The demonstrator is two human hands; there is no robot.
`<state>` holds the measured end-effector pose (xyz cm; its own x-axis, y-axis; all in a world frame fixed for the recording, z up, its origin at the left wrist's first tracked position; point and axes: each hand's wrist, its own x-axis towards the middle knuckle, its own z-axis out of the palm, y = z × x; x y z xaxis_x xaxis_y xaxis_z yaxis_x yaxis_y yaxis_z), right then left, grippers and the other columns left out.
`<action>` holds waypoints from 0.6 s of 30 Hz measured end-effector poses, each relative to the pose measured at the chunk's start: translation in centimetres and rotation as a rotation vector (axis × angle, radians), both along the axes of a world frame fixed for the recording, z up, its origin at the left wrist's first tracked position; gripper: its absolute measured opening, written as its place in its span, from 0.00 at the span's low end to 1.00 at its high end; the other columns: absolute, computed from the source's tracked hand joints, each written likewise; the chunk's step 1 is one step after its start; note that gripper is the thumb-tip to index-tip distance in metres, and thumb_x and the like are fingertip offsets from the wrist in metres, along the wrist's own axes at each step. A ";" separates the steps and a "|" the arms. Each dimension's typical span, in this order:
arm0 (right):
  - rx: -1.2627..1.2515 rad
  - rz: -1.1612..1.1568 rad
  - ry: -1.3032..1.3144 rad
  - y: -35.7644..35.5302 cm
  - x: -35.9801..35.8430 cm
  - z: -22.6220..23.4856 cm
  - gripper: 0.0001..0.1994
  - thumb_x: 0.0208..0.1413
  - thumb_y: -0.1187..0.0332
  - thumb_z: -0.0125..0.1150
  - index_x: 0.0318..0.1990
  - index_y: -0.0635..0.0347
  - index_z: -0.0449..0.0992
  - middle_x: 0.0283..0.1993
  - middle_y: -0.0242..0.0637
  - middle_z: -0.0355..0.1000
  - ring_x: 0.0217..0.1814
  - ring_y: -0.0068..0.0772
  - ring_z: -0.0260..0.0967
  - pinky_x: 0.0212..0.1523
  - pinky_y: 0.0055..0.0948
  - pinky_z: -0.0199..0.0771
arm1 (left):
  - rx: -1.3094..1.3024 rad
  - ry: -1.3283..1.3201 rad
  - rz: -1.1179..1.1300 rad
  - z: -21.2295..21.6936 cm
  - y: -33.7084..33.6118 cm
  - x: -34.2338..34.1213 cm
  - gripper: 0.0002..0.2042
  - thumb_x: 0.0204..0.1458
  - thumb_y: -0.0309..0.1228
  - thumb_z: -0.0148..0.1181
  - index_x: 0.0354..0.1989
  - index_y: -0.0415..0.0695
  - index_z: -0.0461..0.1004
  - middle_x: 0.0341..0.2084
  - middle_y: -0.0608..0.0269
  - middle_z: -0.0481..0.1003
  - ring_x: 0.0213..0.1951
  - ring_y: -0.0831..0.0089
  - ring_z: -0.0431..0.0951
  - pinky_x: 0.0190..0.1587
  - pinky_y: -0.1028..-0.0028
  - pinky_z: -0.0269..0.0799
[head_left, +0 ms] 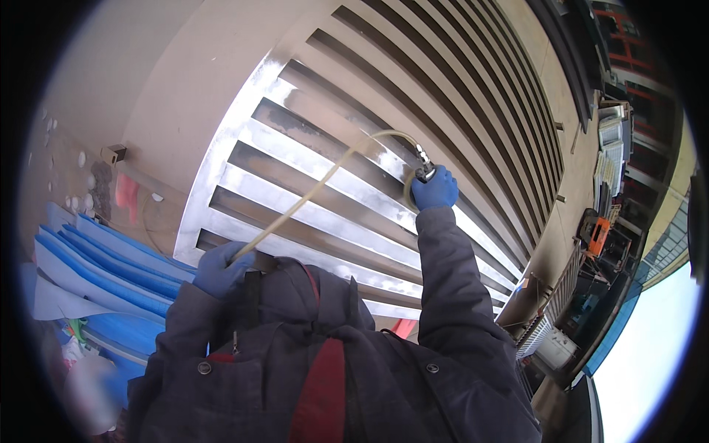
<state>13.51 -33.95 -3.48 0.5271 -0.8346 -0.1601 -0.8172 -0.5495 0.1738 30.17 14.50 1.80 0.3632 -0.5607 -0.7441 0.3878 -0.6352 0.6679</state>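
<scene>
My right hand point(437, 190), in a blue glove, is closed around a metal spray gun point(424, 170) held above a large slatted panel point(255, 151). A pale, flexible hose point(314, 193) runs from a metal fitting on the gun, arches up and slants down to the left. My left hand point(218, 270), also blue-gloved, grips this hose near the panel's near left corner. Bright whitish slats show on the panel's near side, with patchy dark and tan areas among them. Farther off, the slats look tan with dark gaps. The gun's nozzle is hidden.
Blue and white sheets point(111, 258) are piled at the left. A small box-shaped object point(113, 153) and a reddish patch point(127, 198) lie on the tan ground. Stacked panels point(609, 162) and an orange machine point(597, 236) stand at the right.
</scene>
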 end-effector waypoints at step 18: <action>0.067 -0.037 -0.030 -1.1 2.7 -0.4 0.25 0.52 0.47 0.69 0.50 0.55 0.78 0.51 0.47 0.78 0.56 0.53 0.75 0.56 0.50 0.75 | 0.021 -0.124 0.159 3.2 -2.0 1.8 0.19 0.67 0.42 0.62 0.49 0.35 0.82 0.26 0.71 0.73 0.28 0.84 0.67 0.32 0.76 0.64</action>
<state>16.19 -35.07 -3.85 0.5014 -0.8415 -0.2011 -0.8415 -0.5283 0.1128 31.93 12.52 4.96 0.5350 -0.4738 -0.6995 0.4001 -0.5872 0.7037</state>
